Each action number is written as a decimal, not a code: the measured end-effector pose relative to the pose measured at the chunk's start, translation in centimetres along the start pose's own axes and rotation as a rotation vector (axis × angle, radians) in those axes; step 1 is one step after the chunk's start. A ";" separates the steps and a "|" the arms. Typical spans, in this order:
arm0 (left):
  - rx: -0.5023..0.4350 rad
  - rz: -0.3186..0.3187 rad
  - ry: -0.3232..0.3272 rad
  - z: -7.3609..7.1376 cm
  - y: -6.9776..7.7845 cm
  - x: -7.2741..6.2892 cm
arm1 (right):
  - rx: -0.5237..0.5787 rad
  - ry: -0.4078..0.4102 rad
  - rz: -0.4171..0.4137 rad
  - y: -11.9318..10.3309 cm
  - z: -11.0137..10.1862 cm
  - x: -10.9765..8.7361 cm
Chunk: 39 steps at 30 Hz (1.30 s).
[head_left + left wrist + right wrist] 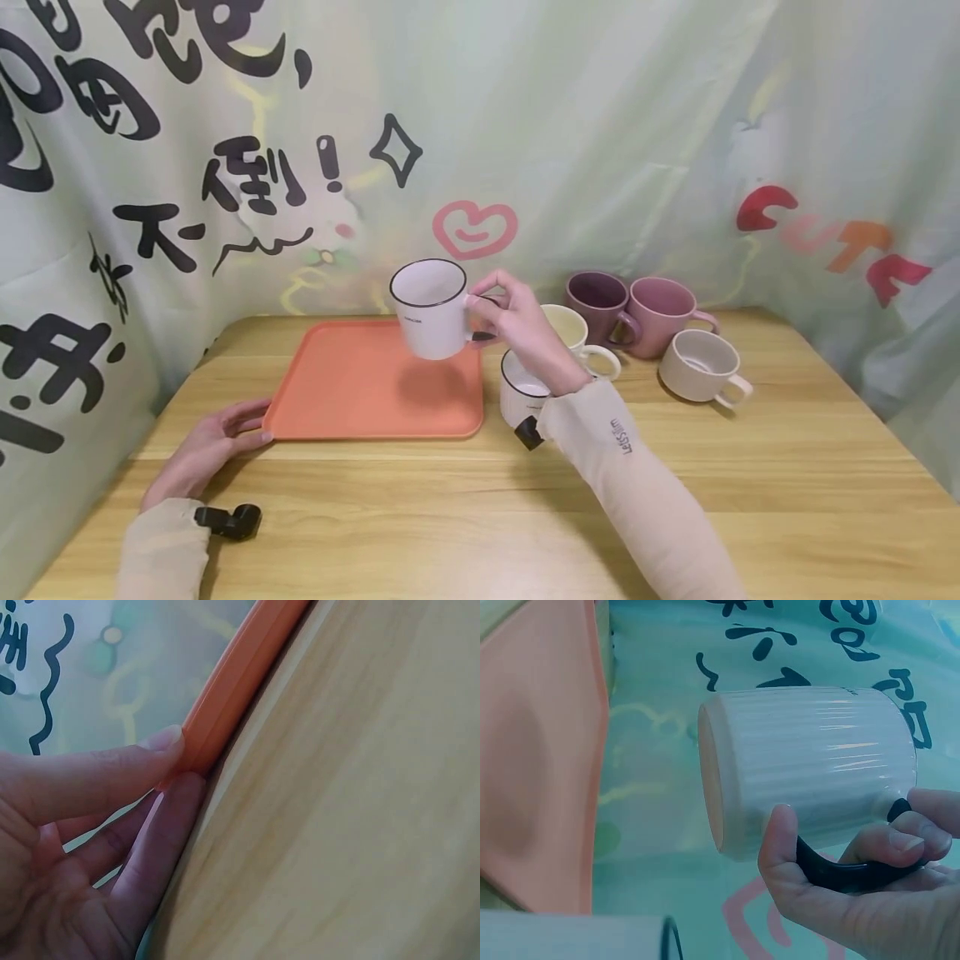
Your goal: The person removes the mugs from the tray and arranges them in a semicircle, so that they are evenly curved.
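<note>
A white mug [431, 312] with a black rim hangs upright above the right part of an orange tray [345, 392], its shadow falling on the tray. My right hand [517, 317] grips the mug by its black handle [855, 876], fingers curled through it. In the right wrist view the mug's ribbed side and pale base show. At the tray's near left corner, my left hand [217, 442] holds the edge, the thumb [142, 750] and a finger against the rim. Below my right forearm stands another white mug [517, 400] with a dark rim, partly hidden by the sleeve.
Right of the tray stand a cream mug [568, 325], a dark purple mug [596, 308], a pink mug [660, 321] and a low beige cup [699, 367]. They sit on a wooden table [420, 517]. A printed curtain [600, 125] hangs along the back.
</note>
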<state>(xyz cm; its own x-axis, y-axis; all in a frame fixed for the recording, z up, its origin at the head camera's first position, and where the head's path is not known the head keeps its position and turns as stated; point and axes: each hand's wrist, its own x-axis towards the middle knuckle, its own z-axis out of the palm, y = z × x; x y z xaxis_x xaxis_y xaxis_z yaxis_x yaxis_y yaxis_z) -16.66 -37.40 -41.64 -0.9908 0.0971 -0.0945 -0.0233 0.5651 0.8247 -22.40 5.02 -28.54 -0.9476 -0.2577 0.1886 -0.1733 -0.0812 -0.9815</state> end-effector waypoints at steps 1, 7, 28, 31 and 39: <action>0.001 -0.001 0.000 0.0 0.0 0.0 | 0.005 0.005 -0.002 -0.1 -0.2 -0.1; -0.029 0.008 -0.001 0.3 0.1 0.1 | 0.027 0.020 -0.007 -0.3 -1.2 -0.6; -0.033 -0.011 0.001 0.0 0.1 0.1 | -0.068 0.068 -0.057 -1.5 -5.2 -3.3; -0.026 -0.018 0.007 0.0 0.0 0.1 | -0.074 0.081 -0.063 -1.4 -5.9 -3.8; -0.011 -0.021 0.011 0.0 0.1 0.0 | -0.039 0.130 -0.093 -1.5 -7.7 -5.1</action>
<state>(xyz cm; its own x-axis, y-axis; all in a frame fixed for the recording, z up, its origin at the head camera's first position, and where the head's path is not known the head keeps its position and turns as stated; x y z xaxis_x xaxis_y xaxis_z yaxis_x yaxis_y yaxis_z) -16.68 -37.29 -41.55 -0.9914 0.0765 -0.1059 -0.0455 0.5575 0.8289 -19.39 13.84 -28.26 -0.9533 -0.1236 0.2756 -0.2699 -0.0611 -0.9610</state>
